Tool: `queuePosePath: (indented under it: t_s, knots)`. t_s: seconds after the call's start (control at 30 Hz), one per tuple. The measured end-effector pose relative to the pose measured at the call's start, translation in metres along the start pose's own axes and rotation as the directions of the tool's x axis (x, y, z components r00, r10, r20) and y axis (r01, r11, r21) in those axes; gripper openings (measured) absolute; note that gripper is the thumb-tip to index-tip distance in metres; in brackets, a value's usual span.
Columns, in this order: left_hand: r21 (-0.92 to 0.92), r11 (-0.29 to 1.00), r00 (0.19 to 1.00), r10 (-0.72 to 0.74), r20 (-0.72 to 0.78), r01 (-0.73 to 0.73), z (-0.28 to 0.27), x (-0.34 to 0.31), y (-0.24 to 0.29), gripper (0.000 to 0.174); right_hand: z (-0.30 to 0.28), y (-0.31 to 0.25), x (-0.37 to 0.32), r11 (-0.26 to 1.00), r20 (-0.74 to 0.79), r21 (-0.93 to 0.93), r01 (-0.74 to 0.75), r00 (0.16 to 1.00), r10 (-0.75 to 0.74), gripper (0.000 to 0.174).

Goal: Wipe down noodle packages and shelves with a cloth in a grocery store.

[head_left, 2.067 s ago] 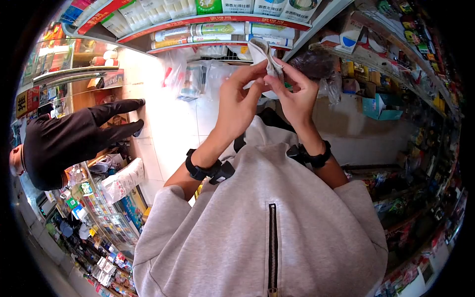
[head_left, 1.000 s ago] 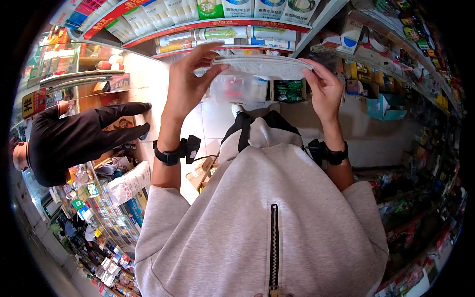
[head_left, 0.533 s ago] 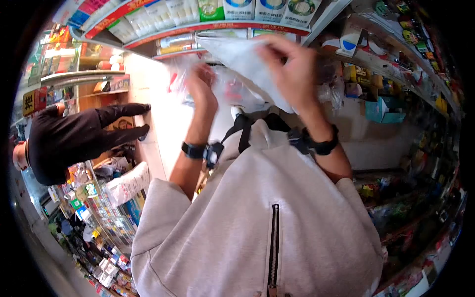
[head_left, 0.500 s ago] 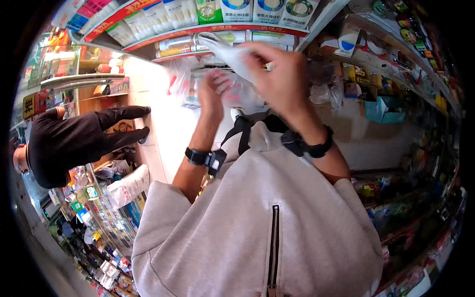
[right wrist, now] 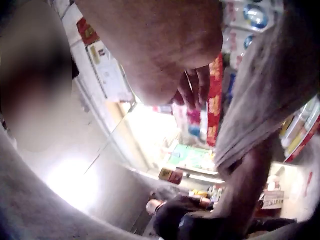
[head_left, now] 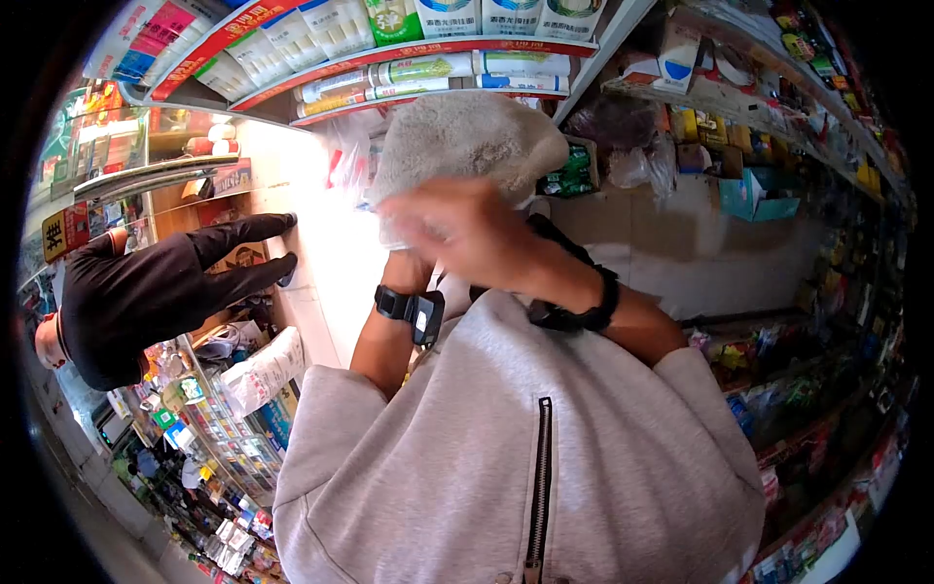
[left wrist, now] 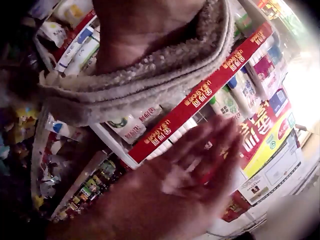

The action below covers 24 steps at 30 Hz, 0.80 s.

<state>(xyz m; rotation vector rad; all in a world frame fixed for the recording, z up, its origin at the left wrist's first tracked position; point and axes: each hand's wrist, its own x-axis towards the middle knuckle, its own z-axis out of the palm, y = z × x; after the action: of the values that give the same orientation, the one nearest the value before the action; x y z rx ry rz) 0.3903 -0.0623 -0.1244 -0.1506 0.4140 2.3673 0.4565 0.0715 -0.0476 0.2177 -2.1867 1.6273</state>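
A grey fluffy fabric piece is held up in front of the body. In the left wrist view its layered, stitched edge curves around my left wrist, and the hand beyond is hidden within or behind the fabric. The same arrangement shows in the right wrist view, where my left forearm runs up into the fabric. My right hand crosses over in front of the left one, blurred, fingers extended. Near the fabric's edge, the right hand appears with nothing visible in it.
Shelves with white and green packets and wrapped rolls stand ahead. A person in dark clothes is at the left by a glass counter. Plastic bags and a teal box are at the right.
The fluffy fabric has spread out into a rounded shape, left hand now hidden at it. My right hand has let go of the fabric and moved down and left across the left hand.
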Motion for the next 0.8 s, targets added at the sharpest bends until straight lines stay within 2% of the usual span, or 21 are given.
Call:
queuePosePath:
  t_s: [0.03, 0.07, 0.1, 0.13, 0.17, 0.2, 0.23, 0.27, 0.3, 0.33, 0.4, 0.53, 0.6, 0.63, 0.67, 0.73, 0.77, 0.8]
  knots:
    - [0.000, 1.000, 1.000, 0.009, -0.003, -0.009, 0.002, -0.001, 0.001, 0.053, -0.017, 0.015, 0.000, 0.997, -0.198, -0.081, -0.019, 0.980, 0.002, 0.019]
    - [-0.004, 1.000, 1.000, 0.020, -0.003, -0.020, 0.003, -0.002, 0.002, 0.053, -0.031, 0.044, -0.005, 0.991, -0.324, -0.112, -0.072, 0.945, 0.033, 0.029]
    - [-0.008, 1.000, 1.000, 0.025, -0.003, -0.025, 0.005, -0.003, 0.003, 0.054, -0.045, 0.073, -0.014, 0.967, -0.402, -0.150, -0.206, 0.906, 0.131, 0.051]
    - [-0.015, 0.999, 1.000, 0.029, -0.003, -0.029, 0.005, -0.005, 0.004, 0.054, -0.053, 0.096, -0.020, 0.945, -0.429, -0.034, -0.327, 0.858, 0.281, 0.066]
    - [-0.019, 0.999, 0.999, 0.032, -0.003, -0.032, 0.006, -0.006, 0.004, 0.054, -0.062, 0.116, -0.026, 0.862, -0.312, 0.230, -0.451, 0.805, 0.504, 0.067]
    - [-0.024, 0.999, 0.999, 0.034, -0.004, -0.034, 0.007, -0.007, 0.004, 0.054, -0.068, 0.130, -0.034, 0.691, -0.139, 0.458, -0.559, 0.723, 0.677, 0.068]
    - [-0.024, 0.999, 1.000, 0.031, -0.004, -0.031, 0.006, -0.009, 0.004, 0.055, -0.072, 0.137, -0.044, 0.690, -0.139, 0.458, -0.560, 0.722, 0.678, 0.068]
    - [-0.026, 0.999, 0.999, 0.035, -0.003, -0.035, 0.008, -0.012, 0.006, 0.055, -0.074, 0.138, -0.050, 0.406, 0.104, 0.624, -0.668, 0.586, 0.803, 0.066]
    - [-0.029, 0.999, 0.999, 0.034, -0.001, -0.034, 0.008, -0.013, 0.006, 0.055, -0.075, 0.140, -0.054, 0.071, 0.369, 0.691, -0.719, 0.435, 0.821, 0.064]
    - [-0.030, 0.999, 0.999, 0.037, -0.003, -0.037, 0.009, -0.014, 0.006, 0.055, -0.074, 0.142, -0.058, 0.070, 0.370, 0.692, -0.719, 0.436, 0.820, 0.064]
    - [-0.031, 0.999, 0.999, 0.044, -0.004, -0.044, 0.008, -0.015, 0.008, 0.056, -0.072, 0.136, -0.061, -0.167, 0.501, 0.771, -0.615, 0.423, 0.755, 0.056]
    - [-0.029, 0.998, 0.998, 0.062, -0.012, -0.062, 0.007, -0.019, 0.016, 0.057, -0.077, 0.148, -0.061, -0.082, 0.480, 0.768, -0.635, 0.486, 0.731, 0.051]
    - [-0.022, 0.997, 0.997, 0.075, -0.017, -0.075, 0.006, -0.022, 0.023, 0.057, -0.082, 0.130, -0.048, 0.098, 0.334, 0.787, -0.609, 0.554, 0.763, 0.050]
    - [-0.019, 0.996, 0.996, 0.085, -0.022, -0.085, 0.005, -0.023, 0.028, 0.057, -0.082, 0.129, -0.045, 0.200, 0.252, 0.809, -0.553, 0.632, 0.733, 0.049]
    - [-0.010, 0.995, 0.995, 0.094, -0.032, -0.094, 0.004, -0.025, 0.034, 0.058, -0.083, 0.128, -0.043, 0.201, 0.251, 0.808, -0.554, 0.632, 0.733, 0.049]
    - [0.000, 0.994, 0.993, 0.106, -0.057, -0.106, -0.005, -0.027, 0.042, 0.058, -0.085, 0.125, -0.037, 0.408, 0.090, 0.749, -0.523, 0.689, 0.719, 0.048]
    - [-0.001, 0.994, 0.993, 0.107, -0.055, -0.107, -0.014, -0.030, 0.048, 0.058, -0.089, 0.116, -0.031, 0.465, 0.068, 0.678, -0.570, 0.678, 0.732, 0.045]
    - [-0.105, 0.993, 0.999, 0.050, 0.018, -0.048, -0.028, -0.033, 0.054, 0.062, -0.094, 0.113, -0.027, 0.467, 0.067, 0.676, -0.569, 0.680, 0.730, 0.045]
